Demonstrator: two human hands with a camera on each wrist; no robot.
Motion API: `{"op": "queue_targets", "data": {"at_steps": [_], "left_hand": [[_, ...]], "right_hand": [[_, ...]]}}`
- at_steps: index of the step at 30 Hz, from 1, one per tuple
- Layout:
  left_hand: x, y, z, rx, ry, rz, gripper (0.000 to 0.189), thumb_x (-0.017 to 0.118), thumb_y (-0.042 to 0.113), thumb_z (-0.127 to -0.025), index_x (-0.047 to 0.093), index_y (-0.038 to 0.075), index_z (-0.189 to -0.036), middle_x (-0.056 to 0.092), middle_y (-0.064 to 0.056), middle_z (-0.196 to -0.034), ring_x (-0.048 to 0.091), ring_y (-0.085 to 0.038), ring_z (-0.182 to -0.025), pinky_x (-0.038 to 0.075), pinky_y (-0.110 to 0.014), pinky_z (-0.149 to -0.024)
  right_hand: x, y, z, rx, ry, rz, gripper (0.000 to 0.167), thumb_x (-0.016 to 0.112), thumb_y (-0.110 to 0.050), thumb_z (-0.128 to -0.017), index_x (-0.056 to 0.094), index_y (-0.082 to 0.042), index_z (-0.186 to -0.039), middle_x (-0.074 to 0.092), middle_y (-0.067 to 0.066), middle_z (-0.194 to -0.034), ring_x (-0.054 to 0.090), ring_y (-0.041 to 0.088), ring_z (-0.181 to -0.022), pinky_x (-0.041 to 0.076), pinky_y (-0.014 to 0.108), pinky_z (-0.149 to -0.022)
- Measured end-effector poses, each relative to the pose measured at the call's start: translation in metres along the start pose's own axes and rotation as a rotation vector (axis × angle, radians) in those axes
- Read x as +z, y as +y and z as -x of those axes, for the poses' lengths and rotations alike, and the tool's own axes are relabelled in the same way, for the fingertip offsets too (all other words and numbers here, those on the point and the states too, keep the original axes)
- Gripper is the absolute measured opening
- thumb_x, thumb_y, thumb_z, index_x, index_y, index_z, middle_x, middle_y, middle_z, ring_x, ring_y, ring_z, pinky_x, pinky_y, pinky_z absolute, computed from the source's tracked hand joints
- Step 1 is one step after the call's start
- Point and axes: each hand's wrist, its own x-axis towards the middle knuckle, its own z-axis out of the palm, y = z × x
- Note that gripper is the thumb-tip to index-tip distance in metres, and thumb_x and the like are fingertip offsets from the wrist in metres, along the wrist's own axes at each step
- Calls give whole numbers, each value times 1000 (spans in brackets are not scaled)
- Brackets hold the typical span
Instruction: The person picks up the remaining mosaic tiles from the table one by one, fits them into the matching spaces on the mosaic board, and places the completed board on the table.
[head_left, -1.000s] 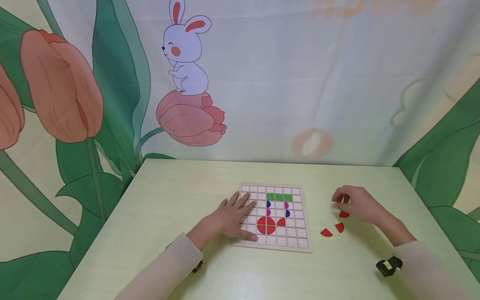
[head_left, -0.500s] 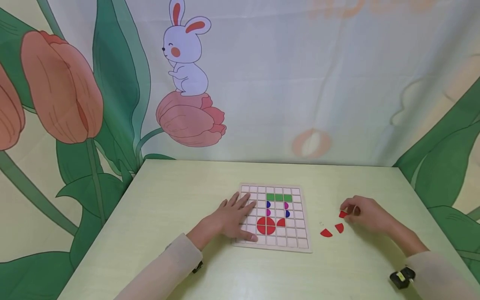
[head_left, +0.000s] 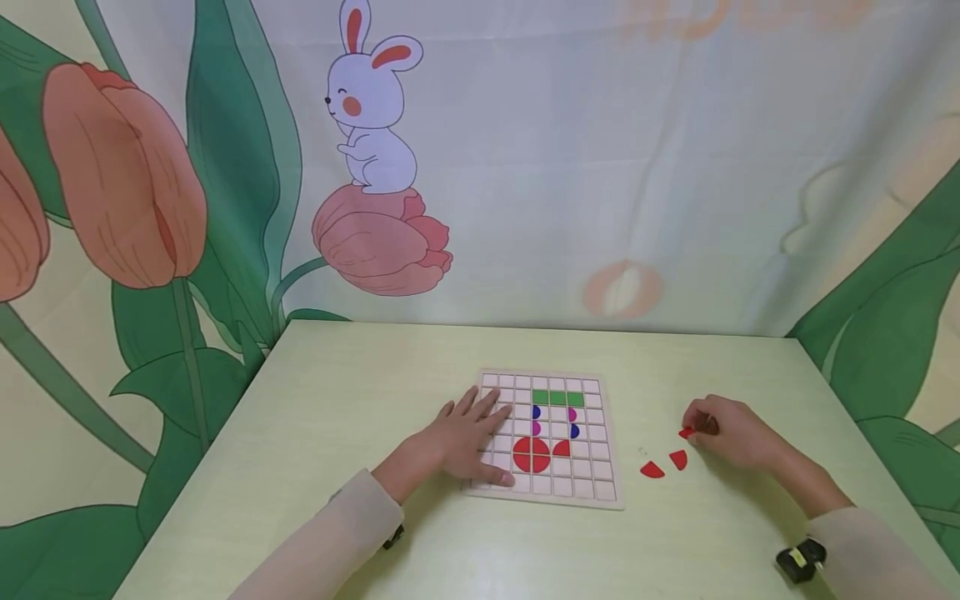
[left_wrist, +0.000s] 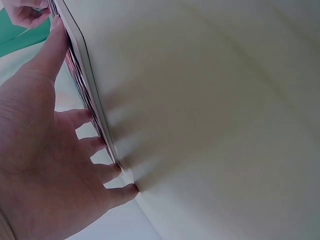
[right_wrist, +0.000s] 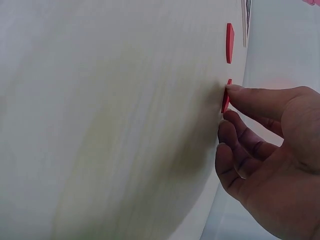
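My left hand lies spread, straight fingers resting on the left side of a square pale grid board. Set in its cells are green squares, blue and magenta half-discs, and red quarter-circle pieces, some forming a full disc. To the right of the board, my right hand pinches a red quarter-circle tile between thumb and fingers, low over the table. In the right wrist view its thumb overlaps a red tile, and the other fingers are curled.
Two loose red quarter-circle tiles lie on the pale table between board and right hand. Behind the table hangs a printed cloth with a rabbit and tulips. A small black device sits at the right cuff.
My right hand has shifted slightly right and toward me, and its fingertips have come down and taken hold of the far red tile. The left hand stays on the board.
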Motion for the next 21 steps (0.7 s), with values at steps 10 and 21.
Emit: {"op": "queue_targets", "data": {"at_steps": [10,21], "left_hand": [[4,-1,2,-5,-18,-9,117,65,84,-83,14,27,-172,-1,-4,-179,-3,-38,-163,15,-64,-127],[0,1,3,9,7,4,117,67,82,-84,16,25,-172,1,-6,-179,-3,-39,-163,15,-65,-127]], "right_hand": [[4,2,3,13,-14,-27,14,78,-4,-94,67,-9,-100,62,1,-93,57,21,-87,52,28,-72],[-1,-1,0,-19,-22,-44,11,77,-5,-97,67,-8,-102,62,0,-89,55,20,-85,51,26,-70]]}}
